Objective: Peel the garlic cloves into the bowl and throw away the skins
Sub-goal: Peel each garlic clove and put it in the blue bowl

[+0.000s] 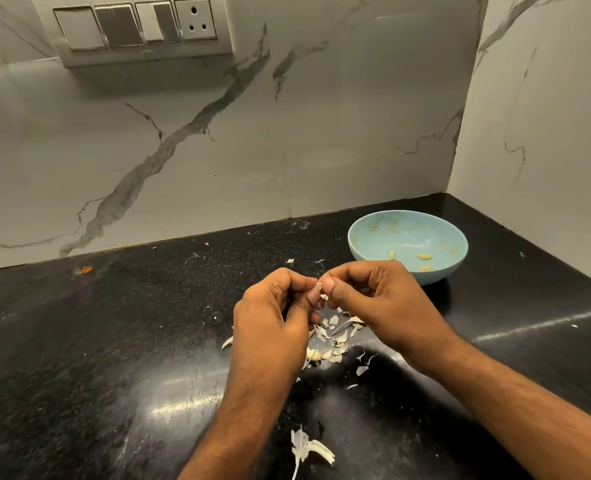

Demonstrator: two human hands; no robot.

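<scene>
1. Nearest my view: a papery white garlic stalk remnant with husk strips point(309, 448), on the glossy black speckled stone counter point(114, 341), well below the grip, toward me.
2. Left hand point(273, 306) and right hand point(373, 296) meet fingertip to fingertip above the counter. Both pinch one small pale garlic clove point(318, 287), part skinned as far as I can tell; the rest is hidden by fingers.
3. Grip state: left fingers curled, thumb pressing the clove from its side; right thumb and forefinger nipped on the other side. Neither hand is spread.
4. Key relation: the round pale-blue matte bowl point(366, 233) sits beyond the grip and off to the right-hand side, near but not touching the right knuckles. I judge the right hand is closer, so it makes the drop.
5. Clove long axis looks roughly upright between the fingertips, slightly tilted; too small to be sure.
6. Bowl holds three smooth yellowish peeled cloves point(424, 257), so I'd call the task partway done.
7. Directly under the grip: a loose scatter of thin dry curled white skins point(335, 337), plus what may be unpeeled cloves half hidden by the left wrist. Skins not yet thrown away.
8. Behind all: grey-veined white marble-look wall point(218, 133).
</scene>
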